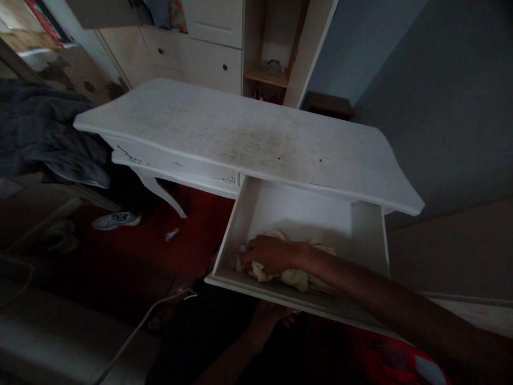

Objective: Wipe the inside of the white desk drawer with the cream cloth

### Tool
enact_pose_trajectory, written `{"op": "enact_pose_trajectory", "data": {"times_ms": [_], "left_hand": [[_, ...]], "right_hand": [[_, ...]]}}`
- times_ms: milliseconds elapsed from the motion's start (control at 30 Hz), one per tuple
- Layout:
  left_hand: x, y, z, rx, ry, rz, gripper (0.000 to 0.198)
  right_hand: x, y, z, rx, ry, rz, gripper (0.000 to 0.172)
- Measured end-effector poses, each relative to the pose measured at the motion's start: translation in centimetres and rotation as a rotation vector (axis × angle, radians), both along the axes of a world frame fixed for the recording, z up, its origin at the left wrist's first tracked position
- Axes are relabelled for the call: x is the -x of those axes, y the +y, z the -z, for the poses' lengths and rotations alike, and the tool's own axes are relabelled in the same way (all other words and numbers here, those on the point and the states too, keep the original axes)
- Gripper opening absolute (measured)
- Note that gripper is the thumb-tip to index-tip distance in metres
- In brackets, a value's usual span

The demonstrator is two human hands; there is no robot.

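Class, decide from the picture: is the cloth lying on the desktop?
No, the cloth lies inside the open drawer, under the right hand.

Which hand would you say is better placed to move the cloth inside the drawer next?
Probably the right: the right hand is on the cloth inside the open drawer, while the left hand is outside, below the drawer's front.
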State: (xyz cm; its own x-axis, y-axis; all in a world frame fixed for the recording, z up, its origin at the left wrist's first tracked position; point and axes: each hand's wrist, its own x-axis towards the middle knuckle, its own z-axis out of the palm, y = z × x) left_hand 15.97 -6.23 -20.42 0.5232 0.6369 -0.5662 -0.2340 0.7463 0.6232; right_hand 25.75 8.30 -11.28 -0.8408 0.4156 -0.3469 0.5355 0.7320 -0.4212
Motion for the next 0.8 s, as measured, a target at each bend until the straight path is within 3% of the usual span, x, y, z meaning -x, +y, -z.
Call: {"op": "enact_pose_trajectory", "data": {"times_ms": [500, 800], "left_hand": [[0.0, -0.1, 0.3, -0.055, -0.027, 0.003, 0.046], [0.2, 0.1, 0.2, -0.068, 0.028, 0.033, 0.042]], "right_hand": [[-9.5, -5.5, -2.1, 0.101, -0.299, 0.212, 0.036], [-13.3, -8.3, -2.0, -0.207, -0.401, 0.297, 0.021]]}}
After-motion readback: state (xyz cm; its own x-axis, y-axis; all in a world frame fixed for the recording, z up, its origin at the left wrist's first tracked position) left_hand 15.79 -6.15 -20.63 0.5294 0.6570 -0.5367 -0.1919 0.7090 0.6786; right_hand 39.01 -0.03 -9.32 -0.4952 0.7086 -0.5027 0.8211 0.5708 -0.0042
